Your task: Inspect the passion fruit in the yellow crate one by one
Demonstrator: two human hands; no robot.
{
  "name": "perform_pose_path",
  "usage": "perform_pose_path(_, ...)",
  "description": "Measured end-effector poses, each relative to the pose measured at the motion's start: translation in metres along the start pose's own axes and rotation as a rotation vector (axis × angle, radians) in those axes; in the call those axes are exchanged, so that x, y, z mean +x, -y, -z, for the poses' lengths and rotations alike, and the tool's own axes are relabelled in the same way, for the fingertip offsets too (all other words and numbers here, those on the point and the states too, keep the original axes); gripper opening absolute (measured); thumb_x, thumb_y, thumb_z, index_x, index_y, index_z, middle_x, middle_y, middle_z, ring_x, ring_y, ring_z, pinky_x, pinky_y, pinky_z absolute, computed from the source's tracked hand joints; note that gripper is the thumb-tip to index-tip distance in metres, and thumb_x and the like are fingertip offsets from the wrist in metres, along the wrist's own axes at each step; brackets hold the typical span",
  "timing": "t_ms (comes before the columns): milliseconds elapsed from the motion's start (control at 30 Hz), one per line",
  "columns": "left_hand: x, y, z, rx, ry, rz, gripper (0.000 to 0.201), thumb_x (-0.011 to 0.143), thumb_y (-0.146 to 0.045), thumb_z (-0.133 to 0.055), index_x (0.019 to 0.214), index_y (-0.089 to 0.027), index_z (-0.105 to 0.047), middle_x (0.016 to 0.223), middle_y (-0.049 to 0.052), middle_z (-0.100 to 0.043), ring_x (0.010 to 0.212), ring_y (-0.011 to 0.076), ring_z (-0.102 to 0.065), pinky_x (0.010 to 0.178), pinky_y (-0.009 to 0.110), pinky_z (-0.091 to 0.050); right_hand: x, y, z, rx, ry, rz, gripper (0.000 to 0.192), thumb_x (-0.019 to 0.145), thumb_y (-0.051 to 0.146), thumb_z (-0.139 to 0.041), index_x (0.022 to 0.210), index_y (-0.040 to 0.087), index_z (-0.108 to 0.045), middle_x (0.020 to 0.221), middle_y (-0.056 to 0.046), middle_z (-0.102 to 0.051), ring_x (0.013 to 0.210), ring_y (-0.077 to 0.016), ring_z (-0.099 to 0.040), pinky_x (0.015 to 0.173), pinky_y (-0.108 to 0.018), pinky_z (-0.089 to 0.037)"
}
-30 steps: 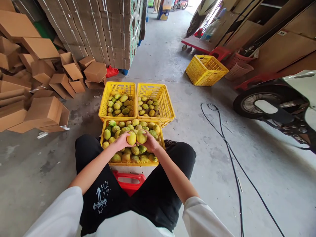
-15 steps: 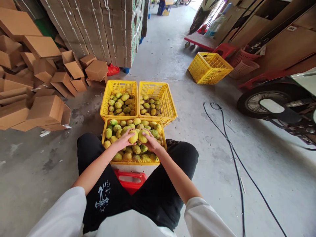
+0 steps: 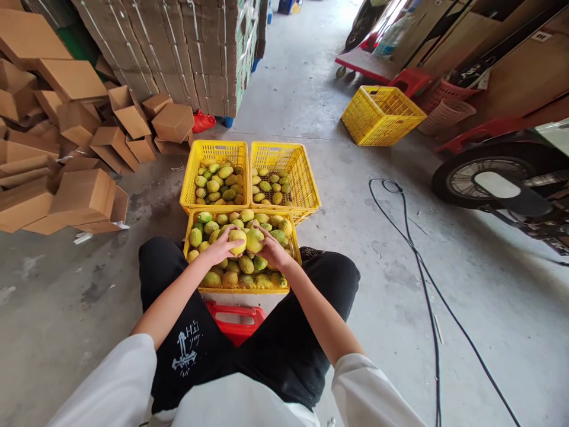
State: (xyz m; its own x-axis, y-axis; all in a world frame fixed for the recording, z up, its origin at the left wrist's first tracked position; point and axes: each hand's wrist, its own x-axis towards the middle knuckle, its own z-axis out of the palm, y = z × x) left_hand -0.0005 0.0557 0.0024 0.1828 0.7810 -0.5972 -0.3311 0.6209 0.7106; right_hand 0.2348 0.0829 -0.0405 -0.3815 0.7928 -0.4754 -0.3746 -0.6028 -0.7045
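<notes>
Grey concrete floor (image 3: pixel 311 89) fills the scene, running between a strapped stack of flattened cartons (image 3: pixel 191 47) at upper left and a parked scooter (image 3: pixel 502 178) at right, whose front wheel stands near a black cable (image 3: pixel 418 261) looping across the floor. Loose cardboard boxes (image 3: pixel 75 154) lie heaped at far left. A lone yellow crate (image 3: pixel 382 115) sits well apart at upper right, beside pink baskets (image 3: pixel 444 107) and a red stool (image 3: pixel 411 80). Directly ahead of the seated person, three yellow crates are grouped: the far left crate (image 3: pixel 189 178) and the far right crate (image 3: pixel 306 178), side by side and touching, each hold a layer of green-yellow fruit; the near crate (image 3: pixel 242 290), between the person's black-trousered knees, is filled with the same fruit. A red stool edge (image 3: pixel 235 323) shows below it, between the legs. Over the near crate, the left hand (image 3: pixel 221 246) is closed around a yellow fruit (image 3: pixel 238 240), and the right hand (image 3: pixel 272 250) is curled about a greener fruit (image 3: pixel 254 240). The two hands are close together, the held fruits touching each other just above the pile.
</notes>
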Motion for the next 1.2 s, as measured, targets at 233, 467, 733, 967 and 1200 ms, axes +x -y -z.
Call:
perform_pose_path(233,0.004,0.005,-0.002,-0.052,-0.006,0.020,0.057,0.084,-0.021,-0.114,0.126,-0.029,-0.075,0.160,0.015,-0.079,0.153,0.0432,-0.082,0.108,0.048,-0.081,-0.010,0.007,-0.008,-0.054,-0.003,0.039,0.083,0.073,0.036,-0.118,0.146,0.037,-0.081,0.147,-0.008,-0.089,0.155,-0.0440,-0.082,0.109,-0.053,-0.084)
perform_pose_path(467,0.004,0.003,-0.008,-0.195,-0.011,0.028,0.030,0.099,-0.027,-0.083,0.126,-0.030,-0.071,0.159,0.014,-0.082,0.163,0.0406,-0.076,0.136,0.064,-0.072,-0.015,0.014,-0.014,-0.050,-0.027,0.046,0.090,0.073,0.034,-0.119,0.153,0.043,-0.079,0.151,-0.004,-0.084,0.146,-0.0376,-0.085,0.101,-0.045,-0.085)
perform_pose_path(733,0.002,0.006,-0.004,-0.036,-0.017,-0.093,0.055,0.084,-0.024,-0.108,0.130,-0.031,-0.078,0.147,0.009,-0.075,0.138,0.0365,-0.082,0.120,0.058,-0.077,-0.019,0.013,-0.021,-0.056,0.031,0.144,0.092,0.066,0.030,-0.108,0.153,0.044,-0.080,0.163,-0.004,-0.079,0.152,-0.0380,-0.077,0.104,-0.043,-0.081)
perform_pose_path(967,0.002,0.002,-0.008,-0.103,-0.053,-0.111,0.047,0.100,-0.021,-0.087,0.145,-0.032,-0.078,0.168,0.010,-0.077,0.151,0.0325,-0.080,0.128,0.048,-0.075,-0.014,0.011,-0.015,-0.009,-0.001,0.112,0.098,0.069,0.025,-0.097,0.164,0.044,-0.082,0.169,-0.004,-0.082,0.159,-0.0380,-0.076,0.116,-0.047,-0.079)
perform_pose_path(1200,0.003,-0.001,-0.007,-0.169,-0.031,-0.104,0.059,0.108,-0.019,-0.082,0.165,-0.032,-0.075,0.180,0.013,-0.076,0.160,0.0347,-0.080,0.141,0.059,-0.069,-0.015,0.014,-0.011,-0.034,-0.040,0.132,0.108,0.073,0.025,-0.112,0.174,0.045,-0.081,0.155,-0.004,-0.087,0.146,-0.0364,-0.084,0.111,-0.044,-0.081)
